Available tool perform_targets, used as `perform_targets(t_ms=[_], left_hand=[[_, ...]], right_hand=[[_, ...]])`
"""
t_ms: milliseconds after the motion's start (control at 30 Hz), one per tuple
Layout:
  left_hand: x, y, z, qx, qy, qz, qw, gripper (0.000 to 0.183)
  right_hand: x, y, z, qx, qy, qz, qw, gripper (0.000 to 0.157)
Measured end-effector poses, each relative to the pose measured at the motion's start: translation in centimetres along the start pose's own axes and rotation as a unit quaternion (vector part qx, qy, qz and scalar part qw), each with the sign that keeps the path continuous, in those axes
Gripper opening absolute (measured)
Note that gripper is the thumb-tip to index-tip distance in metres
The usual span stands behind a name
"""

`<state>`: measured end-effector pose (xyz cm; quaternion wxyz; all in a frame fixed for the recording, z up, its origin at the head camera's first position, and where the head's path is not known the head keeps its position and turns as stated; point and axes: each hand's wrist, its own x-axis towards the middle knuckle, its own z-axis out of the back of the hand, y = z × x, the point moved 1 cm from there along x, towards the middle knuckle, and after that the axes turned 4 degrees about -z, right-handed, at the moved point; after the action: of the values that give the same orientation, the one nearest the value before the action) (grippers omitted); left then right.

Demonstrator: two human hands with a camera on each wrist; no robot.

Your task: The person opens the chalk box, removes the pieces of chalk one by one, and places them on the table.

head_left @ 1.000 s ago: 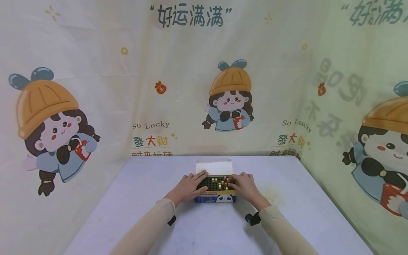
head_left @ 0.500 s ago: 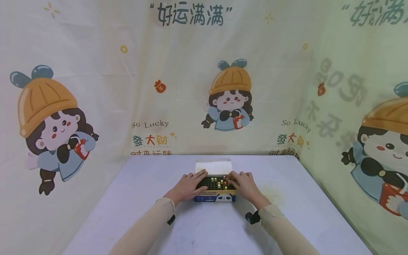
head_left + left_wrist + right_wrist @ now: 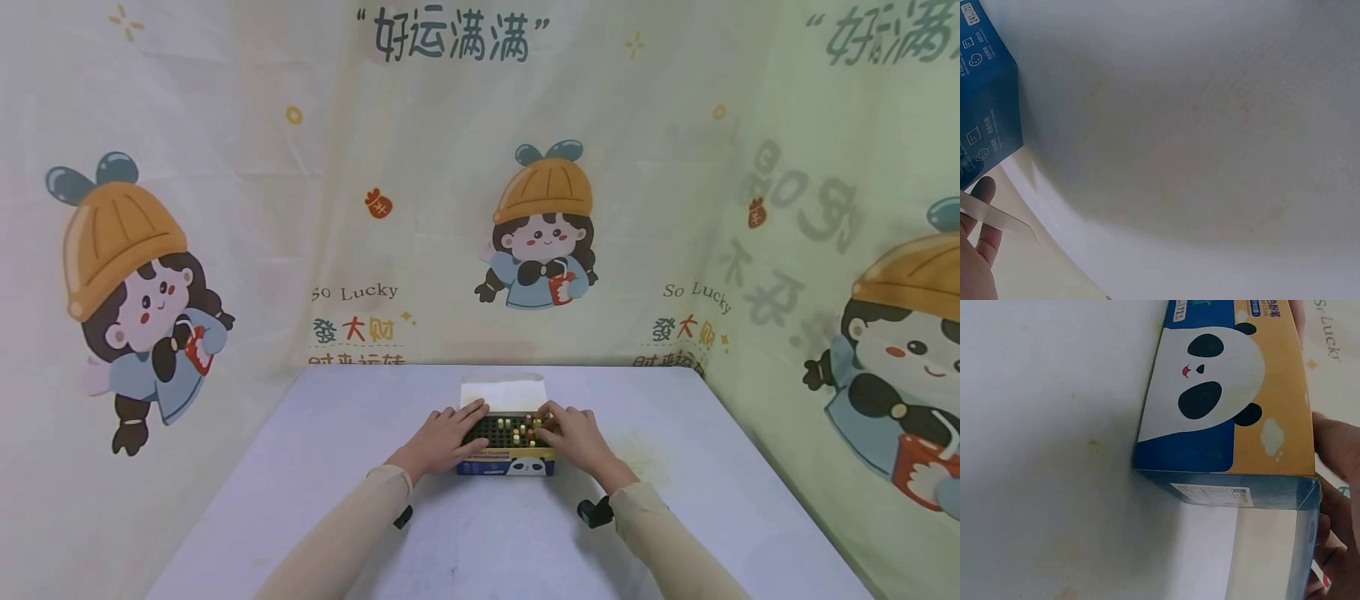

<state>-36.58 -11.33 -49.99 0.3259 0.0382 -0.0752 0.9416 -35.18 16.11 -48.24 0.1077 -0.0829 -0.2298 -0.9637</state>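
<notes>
A chalk box (image 3: 491, 468) stands on the table with its white lid (image 3: 504, 392) raised at the back. Inside it, several short chalk sticks (image 3: 516, 439) in yellow, white and red stand upright in a black holed tray (image 3: 492, 434), mostly toward the right. My left hand (image 3: 441, 440) holds the box's left end, thumb at the front edge and fingers toward the back. At the right end, my right hand (image 3: 576, 436) has thumb and fingers brought together at a chalk stick. Its fingertips cover most of that stick. The right wrist view shows the panda front (image 3: 1200, 381) and curled fingers (image 3: 1338, 447) at the top edge.
The white table (image 3: 450, 542) extends around the box, with a faint yellowish stain (image 3: 637, 454) to the right. A printed curtain (image 3: 427, 250) hangs behind and at both sides. Black wrist cameras (image 3: 595, 512) sit under both wrists.
The right hand's fingers have shifted slightly at the tray's right end, the index finger a little raised. The left hand and the box have stayed in place.
</notes>
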Motion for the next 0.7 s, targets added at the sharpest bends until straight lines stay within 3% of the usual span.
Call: perform_targets(t_ms=[167, 300, 700], left_hand=[[-0.04, -0.19, 0.22, 0.002, 0.005, 0.006, 1.0, 0.075], [-0.13, -0.36, 0.42, -0.003, 0.005, 0.006, 1.0, 0.075], [-0.13, -0.16, -0.01, -0.001, -0.005, -0.001, 1.0, 0.074]], right_hand=[[0.34, -0.1, 0.05, 0.012, 0.016, -0.018, 1.0, 0.014], [0.43, -0.12, 0.2, -0.003, 0.01, -0.008, 1.0, 0.011], [0.22, 0.11, 0.55, 0.015, -0.013, 0.0, 1.0, 0.021]])
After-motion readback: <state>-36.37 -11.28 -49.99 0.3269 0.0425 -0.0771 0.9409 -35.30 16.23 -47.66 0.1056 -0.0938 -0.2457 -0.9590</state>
